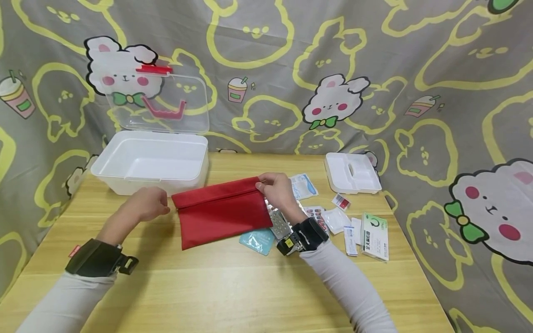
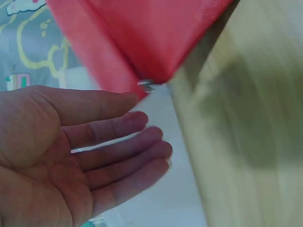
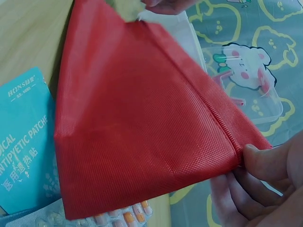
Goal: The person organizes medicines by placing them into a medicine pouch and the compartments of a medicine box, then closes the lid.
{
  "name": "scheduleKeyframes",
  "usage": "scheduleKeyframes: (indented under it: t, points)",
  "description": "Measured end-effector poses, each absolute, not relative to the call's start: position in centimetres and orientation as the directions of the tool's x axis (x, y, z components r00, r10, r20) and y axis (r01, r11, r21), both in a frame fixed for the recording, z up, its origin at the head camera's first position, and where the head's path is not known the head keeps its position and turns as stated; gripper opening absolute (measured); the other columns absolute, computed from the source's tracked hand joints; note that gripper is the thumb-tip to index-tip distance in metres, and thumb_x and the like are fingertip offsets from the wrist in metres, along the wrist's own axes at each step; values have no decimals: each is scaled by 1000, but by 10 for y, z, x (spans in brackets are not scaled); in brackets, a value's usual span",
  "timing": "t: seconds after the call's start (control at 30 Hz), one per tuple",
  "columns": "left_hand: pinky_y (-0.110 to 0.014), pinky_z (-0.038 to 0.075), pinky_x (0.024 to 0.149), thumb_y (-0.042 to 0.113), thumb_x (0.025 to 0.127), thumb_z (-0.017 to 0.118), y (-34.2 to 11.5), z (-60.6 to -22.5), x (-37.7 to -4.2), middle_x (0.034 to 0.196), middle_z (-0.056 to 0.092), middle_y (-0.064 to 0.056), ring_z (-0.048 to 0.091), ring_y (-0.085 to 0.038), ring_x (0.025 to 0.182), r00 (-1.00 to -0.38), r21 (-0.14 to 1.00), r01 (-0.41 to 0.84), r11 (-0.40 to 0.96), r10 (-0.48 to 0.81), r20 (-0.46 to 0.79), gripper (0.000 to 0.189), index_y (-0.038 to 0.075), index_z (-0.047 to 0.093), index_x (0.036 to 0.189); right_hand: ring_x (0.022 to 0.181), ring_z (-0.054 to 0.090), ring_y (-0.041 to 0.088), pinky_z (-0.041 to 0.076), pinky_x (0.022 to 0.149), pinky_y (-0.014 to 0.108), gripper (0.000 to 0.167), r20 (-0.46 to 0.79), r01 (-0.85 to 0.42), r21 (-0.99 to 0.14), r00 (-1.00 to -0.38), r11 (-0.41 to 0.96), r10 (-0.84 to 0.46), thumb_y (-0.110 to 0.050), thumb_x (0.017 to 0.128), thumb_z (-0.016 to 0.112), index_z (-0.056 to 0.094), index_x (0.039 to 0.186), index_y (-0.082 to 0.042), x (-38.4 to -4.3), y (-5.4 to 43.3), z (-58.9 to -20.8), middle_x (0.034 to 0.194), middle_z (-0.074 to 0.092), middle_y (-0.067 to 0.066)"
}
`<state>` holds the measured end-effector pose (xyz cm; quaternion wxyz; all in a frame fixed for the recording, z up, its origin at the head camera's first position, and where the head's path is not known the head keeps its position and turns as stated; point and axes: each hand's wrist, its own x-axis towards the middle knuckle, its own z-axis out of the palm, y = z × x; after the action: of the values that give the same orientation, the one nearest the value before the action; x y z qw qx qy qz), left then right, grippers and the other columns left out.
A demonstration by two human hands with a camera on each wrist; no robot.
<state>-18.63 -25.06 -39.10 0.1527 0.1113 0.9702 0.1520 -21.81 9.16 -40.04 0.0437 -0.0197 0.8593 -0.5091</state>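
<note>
A red zippered pouch (image 1: 225, 217) is held up over the table by my right hand (image 1: 278, 190), which pinches its upper right corner between thumb and fingers, as the right wrist view also shows. At the pouch's opposite end is my left hand (image 1: 145, 203), fingers relaxed and slightly bent, gripping nothing. In the left wrist view the thumb tip is right at the corner, beside the metal zipper pull (image 2: 147, 86). A teal antipyretic patch packet (image 3: 26, 142) lies under the pouch's lower edge, near blister packs of capsules (image 3: 130, 217), partly hidden by the pouch.
Behind the left hand stands a white box (image 1: 166, 185) with its clear lid (image 1: 195, 115) raised. A white divided tray (image 1: 354, 188) sits at the back right. Small packets and a green-and-white carton (image 1: 374, 236) lie on the right of the wooden table (image 1: 216, 296). Patterned cloth hangs behind.
</note>
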Motion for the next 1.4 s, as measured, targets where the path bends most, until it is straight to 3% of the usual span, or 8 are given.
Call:
scheduleKeyframes:
  t: [0.4, 0.57, 0.83, 0.93, 1.03, 1.13, 1.23, 1.4]
  points:
    - [-39, 52, 63, 11, 91, 64, -185, -348, -199, 72, 67, -7, 61, -26, 69, -947, 376, 253, 892, 307, -92, 12, 4, 67, 82, 85, 68, 19, 54, 69, 26, 21, -31, -15, -872, -996, 490, -85, -10, 93, 70, 78, 113, -9, -218, 94, -402, 101, 77, 9]
    - [-53, 58, 87, 5, 90, 66, -152, -346, -208, 97, 74, -18, 70, -37, 92, -937, 401, 336, 852, 344, 54, 16, -3, 71, 103, 86, 68, 19, 54, 72, 27, 19, -7, -33, -863, -997, 504, -78, -10, 93, 70, 79, 110, -9, -218, 94, -402, 100, 78, 9]
    - [-53, 53, 101, 5, 90, 69, -126, -358, -225, 125, 69, -23, 64, -40, 114, -920, 393, 339, 855, 388, -49, 35, -3, 67, 124, 87, 68, 20, 54, 72, 28, 20, -4, -35, -863, -997, 504, -76, -10, 92, 70, 79, 110, -9, -218, 93, -403, 101, 78, 8]
    - [-52, 54, 100, 6, 90, 69, -129, -362, -230, 119, 71, -23, 65, -39, 113, -904, 349, 367, 862, 419, -86, 31, -5, 70, 118, 87, 68, 20, 54, 73, 28, 19, 2, -41, -860, -997, 508, -78, -10, 93, 70, 79, 109, -9, -219, 93, -403, 99, 78, 8]
    - [-41, 57, 80, 2, 87, 67, -132, -367, -235, 87, 73, -14, 66, -30, 85, -882, 325, 421, 847, 466, -73, 10, -2, 75, 92, 84, 68, 19, 53, 70, 27, 18, 2, -43, -857, -997, 513, -80, -11, 93, 70, 79, 108, -10, -219, 94, -404, 98, 78, 7]
    - [-30, 40, 58, -1, 83, 64, -135, -370, -237, 59, 49, 0, 44, -19, 63, -864, 320, 464, 826, 501, -40, 21, 6, 63, 64, 80, 68, 19, 53, 64, 26, 17, -13, -29, -862, -997, 506, -79, -11, 94, 69, 79, 107, -10, -220, 95, -404, 96, 77, 7]
    - [-27, 30, 56, -3, 82, 63, -137, -373, -238, 56, 36, 5, 33, -16, 61, -863, 323, 472, 820, 505, -23, 31, 11, 53, 56, 77, 67, 18, 53, 60, 25, 17, -28, -15, -866, -997, 500, -78, -11, 95, 69, 79, 108, -11, -220, 96, -404, 96, 77, 7]
    - [-29, 40, 58, -1, 85, 66, -137, -374, -237, 56, 50, 4, 41, -17, 61, -879, 330, 442, 834, 477, -28, 26, 7, 64, 61, 76, 66, 17, 52, 60, 24, 17, -34, -7, -870, -997, 494, -74, -11, 94, 69, 79, 107, -10, -220, 96, -405, 95, 77, 8]
